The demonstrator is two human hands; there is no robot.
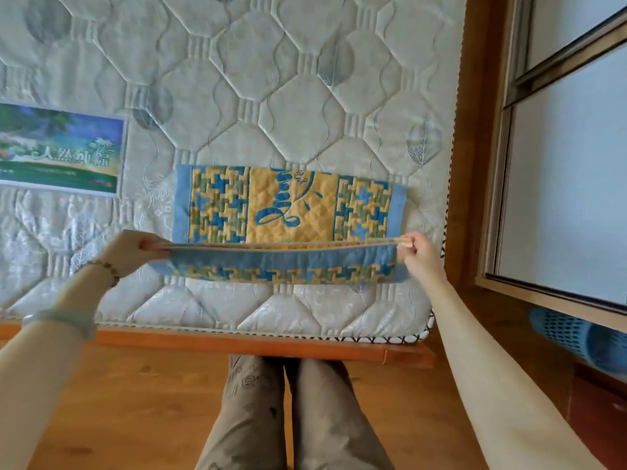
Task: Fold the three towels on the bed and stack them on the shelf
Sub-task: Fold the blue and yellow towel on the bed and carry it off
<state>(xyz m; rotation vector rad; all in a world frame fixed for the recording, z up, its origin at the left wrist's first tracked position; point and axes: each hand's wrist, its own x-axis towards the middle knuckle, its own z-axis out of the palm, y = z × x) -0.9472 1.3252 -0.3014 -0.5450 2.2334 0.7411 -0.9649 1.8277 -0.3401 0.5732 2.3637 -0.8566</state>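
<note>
A blue, yellow and green patterned towel (288, 205) lies on the quilted mattress (271, 79) near its front edge. My left hand (132, 251) pinches the towel's near left corner. My right hand (417, 252) pinches the near right corner. Between them the near edge is lifted off the mattress and pulled taut, so the front part hangs as a folded strip while the far part lies flat. Only this one towel is in view.
A printed label (61, 149) is fixed to the mattress at the left. The wooden bed frame (237, 344) runs along the front, above my legs and the wooden floor. A window (559, 164) stands at the right, with a blue perforated basket (576, 340) under it.
</note>
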